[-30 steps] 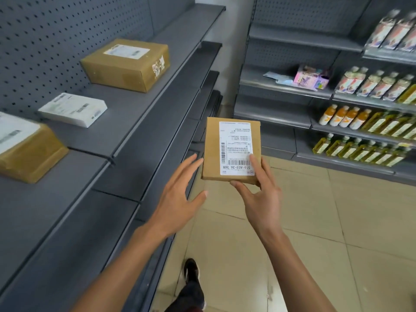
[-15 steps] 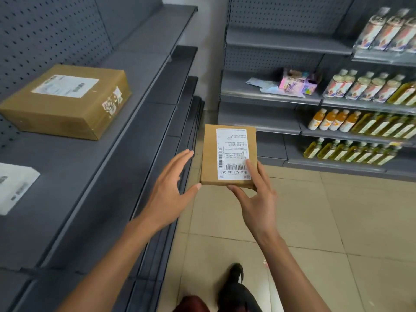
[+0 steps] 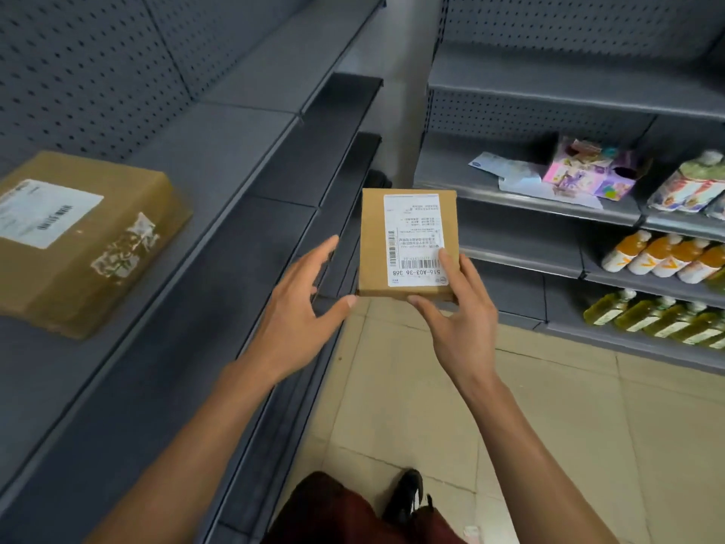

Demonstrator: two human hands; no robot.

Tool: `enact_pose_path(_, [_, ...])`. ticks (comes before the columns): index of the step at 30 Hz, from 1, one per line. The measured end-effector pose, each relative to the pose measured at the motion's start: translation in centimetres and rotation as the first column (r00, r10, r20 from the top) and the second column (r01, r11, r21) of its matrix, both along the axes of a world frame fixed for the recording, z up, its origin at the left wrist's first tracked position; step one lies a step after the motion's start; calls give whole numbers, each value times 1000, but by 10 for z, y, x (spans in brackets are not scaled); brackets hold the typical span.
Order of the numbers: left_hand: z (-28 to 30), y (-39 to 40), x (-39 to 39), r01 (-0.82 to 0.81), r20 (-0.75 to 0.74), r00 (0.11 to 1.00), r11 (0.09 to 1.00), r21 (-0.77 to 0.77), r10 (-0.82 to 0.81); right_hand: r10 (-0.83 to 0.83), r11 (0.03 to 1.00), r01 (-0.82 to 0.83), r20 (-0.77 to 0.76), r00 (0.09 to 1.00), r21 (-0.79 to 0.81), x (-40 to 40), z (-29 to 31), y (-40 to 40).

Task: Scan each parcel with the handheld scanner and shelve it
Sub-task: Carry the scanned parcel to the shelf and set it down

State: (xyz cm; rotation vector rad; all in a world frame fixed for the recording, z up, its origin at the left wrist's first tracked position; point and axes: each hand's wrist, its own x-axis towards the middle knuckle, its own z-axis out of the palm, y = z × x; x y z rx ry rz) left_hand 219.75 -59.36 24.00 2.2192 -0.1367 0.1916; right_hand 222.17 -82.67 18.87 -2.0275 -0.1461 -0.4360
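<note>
A small brown cardboard parcel [image 3: 372, 245] with a white barcode label is held up over the aisle, label facing me. My right hand [image 3: 455, 323] grips its lower right corner, thumb under the near edge and a finger across the label. My left hand [image 3: 302, 308] hovers just left of the parcel with its fingers spread, its thumb tip close to the box's lower left corner; I cannot tell if it touches. A larger brown parcel [image 3: 78, 245] with a white label lies on the grey shelf [image 3: 219, 159] at my left. No scanner is in view.
Grey pegboard shelving runs along the left, with several tiers stepping down to the floor. A second shelf unit [image 3: 549, 214] stands ahead right with papers, a pink box [image 3: 588, 174], orange bottles [image 3: 663, 257] and yellow bottles [image 3: 647, 320]. Beige tiled floor lies between them.
My view has moved forward along the left shelving: the white parcel and the nearest brown one have passed out of sight. Both hands keep the same pose around the small parcel.
</note>
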Motion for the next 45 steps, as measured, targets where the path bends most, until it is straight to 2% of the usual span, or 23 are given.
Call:
enact_pose_path(7, [-7, 22, 67, -139, 9, 990, 989, -49, 140, 151, 988, -152, -32, 988, -39, 99, 9, 25])
enact_pose_path(14, [-9, 76, 133, -272, 38, 960, 954, -129, 279, 281, 958, -282, -25, 959, -49, 200, 15, 88])
enact_pose_path(23, [11, 118, 175, -419, 123, 895, 903, -93, 428, 474, 879, -470, 26, 880, -82, 291, 36, 169])
enact_pose_path(30, [11, 133, 194, -528, 111, 842, 849, -27, 527, 630, 768, -624, -10, 777, -140, 344, 42, 225])
enact_pose_path(35, [6, 138, 221, -617, 109, 783, 786, 20, 612, 739, 643, -743, -106, 666, -185, 389, 43, 263])
enact_pose_path(38, [5, 141, 243, -688, 105, 723, 725, 15, 683, 792, 558, -803, -153, 591, -210, 418, 36, 279])
enact_pose_path(45, [13, 149, 286, -864, 98, 504, 501, 57, 858, 899, 378, -904, -153, 410, -197, 475, 44, 327])
